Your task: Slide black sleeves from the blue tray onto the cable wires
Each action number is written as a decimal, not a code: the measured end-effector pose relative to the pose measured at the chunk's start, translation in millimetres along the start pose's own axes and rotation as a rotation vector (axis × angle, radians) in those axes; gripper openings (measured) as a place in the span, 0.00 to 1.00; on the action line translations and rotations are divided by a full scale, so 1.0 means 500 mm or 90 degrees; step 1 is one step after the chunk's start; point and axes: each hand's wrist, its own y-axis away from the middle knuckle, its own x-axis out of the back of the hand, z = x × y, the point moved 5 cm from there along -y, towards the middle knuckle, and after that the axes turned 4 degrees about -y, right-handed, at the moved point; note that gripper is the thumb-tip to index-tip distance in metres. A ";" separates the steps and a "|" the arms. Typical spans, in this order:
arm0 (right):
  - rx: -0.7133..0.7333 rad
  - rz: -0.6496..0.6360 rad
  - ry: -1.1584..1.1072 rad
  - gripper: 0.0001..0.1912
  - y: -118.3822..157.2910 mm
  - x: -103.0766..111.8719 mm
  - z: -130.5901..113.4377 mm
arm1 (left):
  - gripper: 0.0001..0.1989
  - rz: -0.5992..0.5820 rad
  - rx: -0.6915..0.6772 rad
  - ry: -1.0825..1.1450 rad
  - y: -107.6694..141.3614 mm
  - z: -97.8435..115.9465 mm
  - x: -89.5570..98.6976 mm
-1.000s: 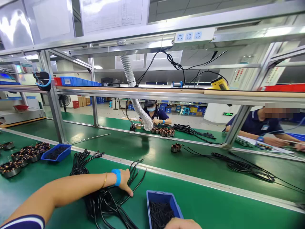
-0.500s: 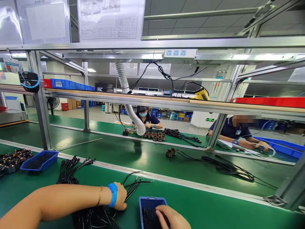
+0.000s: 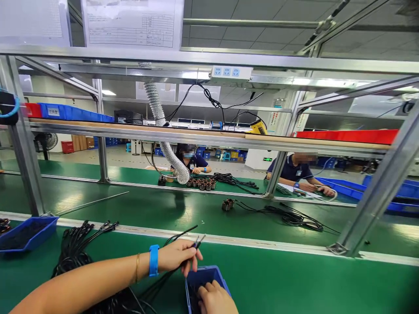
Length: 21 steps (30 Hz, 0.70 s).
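Observation:
My left hand point(image 3: 183, 255), with a blue band on its wrist, is closed on black cables point(image 3: 160, 279) whose stripped ends stick up past the fingers. It is just above the back left edge of a small blue bin point(image 3: 209, 272). My right hand point(image 3: 216, 298) reaches into that bin, among small black pieces; its fingertips are hidden, so what they grip cannot be made out. A bundle of black cables point(image 3: 73, 246) lies to the left, partly under my left forearm.
Another blue bin point(image 3: 28, 235) of black pieces stands at the far left. Copper-wound parts point(image 3: 227, 204) and coiled cable point(image 3: 301, 220) lie beyond the metal rail. Metal posts point(image 3: 376, 196) frame the bench. Two people sit across from me.
My left hand has risen from the table and moved right with the cable ends. My right hand has reached deeper into the bin. The camera view has turned to the right.

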 end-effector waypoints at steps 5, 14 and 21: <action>-0.013 -0.013 -0.077 0.17 -0.001 0.002 -0.004 | 0.22 -0.122 -0.074 0.136 0.023 0.015 -0.063; -0.037 0.040 -0.210 0.14 0.025 0.076 0.014 | 0.15 0.033 0.040 0.352 0.042 -0.023 -0.074; -0.039 0.111 -0.421 0.10 0.031 0.122 0.004 | 0.19 0.070 0.016 0.329 0.028 -0.034 -0.081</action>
